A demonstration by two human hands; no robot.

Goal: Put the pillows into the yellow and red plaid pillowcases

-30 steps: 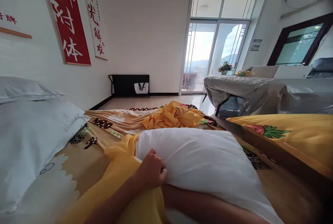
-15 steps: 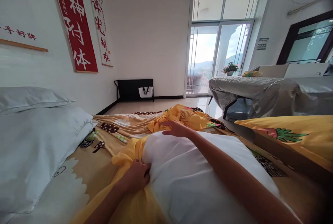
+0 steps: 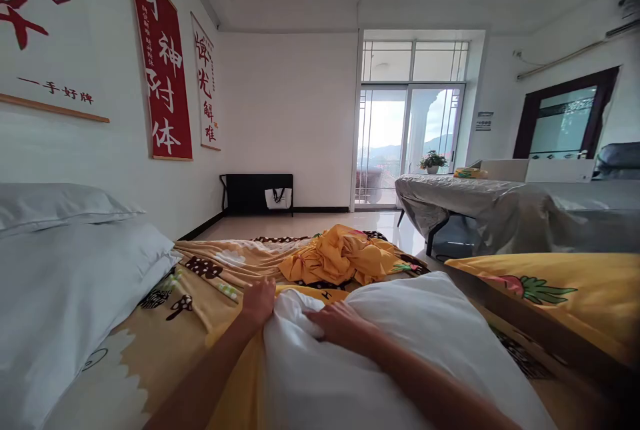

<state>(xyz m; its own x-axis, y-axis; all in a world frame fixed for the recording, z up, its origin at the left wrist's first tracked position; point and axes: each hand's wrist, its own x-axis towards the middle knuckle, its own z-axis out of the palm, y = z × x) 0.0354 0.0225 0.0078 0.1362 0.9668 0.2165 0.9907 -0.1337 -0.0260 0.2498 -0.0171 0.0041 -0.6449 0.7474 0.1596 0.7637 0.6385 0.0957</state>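
Observation:
A white pillow (image 3: 400,343) lies in front of me on the bed, partly inside a yellow pillowcase (image 3: 245,377). My left hand (image 3: 259,302) grips the yellow pillowcase edge at the pillow's far left corner. On top of the pillow near that corner, my right hand (image 3: 339,323) presses down and bunches the white fabric. A crumpled yellow cloth (image 3: 340,257) lies further up the bed.
Two white pillows (image 3: 65,263) are stacked at the left by the wall. The bed has a beige mushroom-print sheet (image 3: 200,270). A yellow pineapple-print cover (image 3: 565,290) lies at right. A covered table (image 3: 480,197) stands by the glass door.
The view has tilted up. My left hand moved forward along the pillowcase edge. My right hand drew back from the pillow's far end to its near-left corner.

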